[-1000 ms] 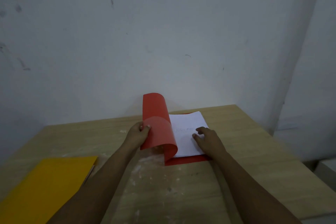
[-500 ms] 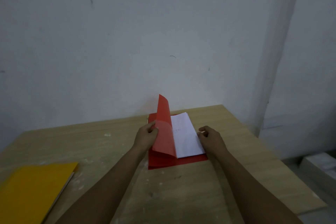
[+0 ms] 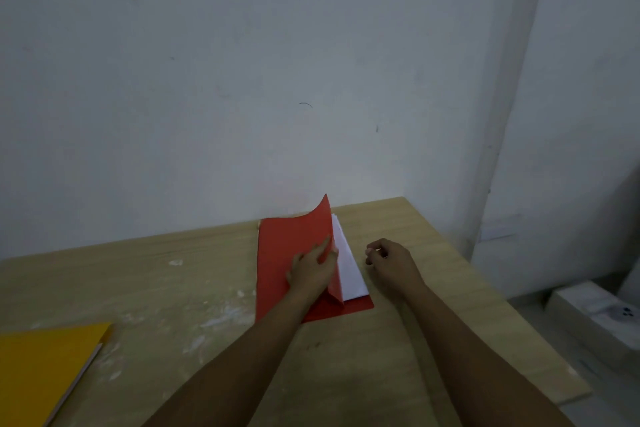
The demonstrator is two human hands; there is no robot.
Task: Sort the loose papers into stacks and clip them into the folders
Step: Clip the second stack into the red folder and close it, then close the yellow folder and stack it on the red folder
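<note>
On the pale wood tabletop (image 3: 173, 288), far left of the red folder, sits a yellow card folder (image 3: 45, 367), closed, well apart from both hands.

Red card folder (image 3: 277, 253) lies near the wall edge, centre. Its front cover is partly swung over, curling up at the far corner, not yet flat. White paper stack (image 3: 349, 274) sits inside on the back cover, right strip of it still exposed beside the cover edge.

Risks, my read:
- Cover is bowed and springy; if pressure comes off before it's creased down it likely flips back open.
- Pushing the cover sideways could drag the top sheets and skew the stack, especially if they aren't clipped. Can't see a clip from here, so can't tell.
- Folder is close to the wall edge; a hard push could slide the whole thing.

Grips:
- Left hand (image 3: 311, 274): fingers straight and spread flat on the red cover's outer face near its free edge, pressing it over. Not curled round anything.
- Right hand (image 3: 391, 263): just right of the folder, on or just above the tabletop, fingers loosely curled, holding nothing, not touching paper or folder.
</note>
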